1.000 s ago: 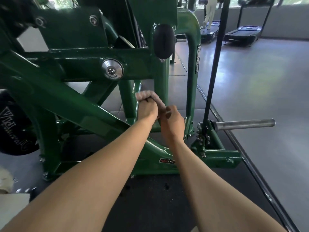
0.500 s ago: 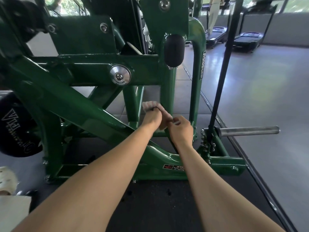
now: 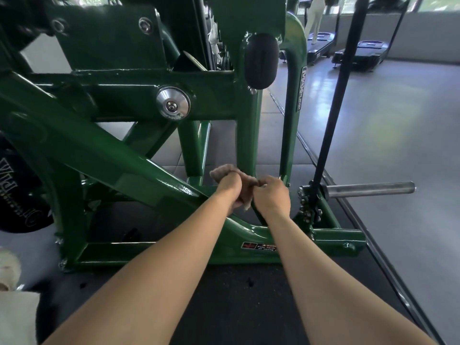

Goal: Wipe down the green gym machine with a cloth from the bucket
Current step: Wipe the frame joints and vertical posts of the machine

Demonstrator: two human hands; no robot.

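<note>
The green gym machine [image 3: 119, 155] fills the left and middle of the view, with its slanted beam, uprights and low base bar. A small pinkish-grey cloth [image 3: 224, 170] is bunched low against the foot of the middle upright. My left hand [image 3: 230, 190] grips the cloth from the left. My right hand [image 3: 271, 195] pinches its other end just to the right, next to the thin right-hand upright. Both forearms reach forward from the bottom edge. No bucket is in view.
A steel weight peg [image 3: 368, 189] sticks out to the right near the base. A black bar [image 3: 336, 100] rises from that joint. A black weight plate [image 3: 17, 190] sits at the left. Treadmills [image 3: 361, 53] and a person stand far back on the grey floor.
Both hands and the cloth have slid down the upright toward the base. The view has tilted, so the machine sits lower in the picture.
</note>
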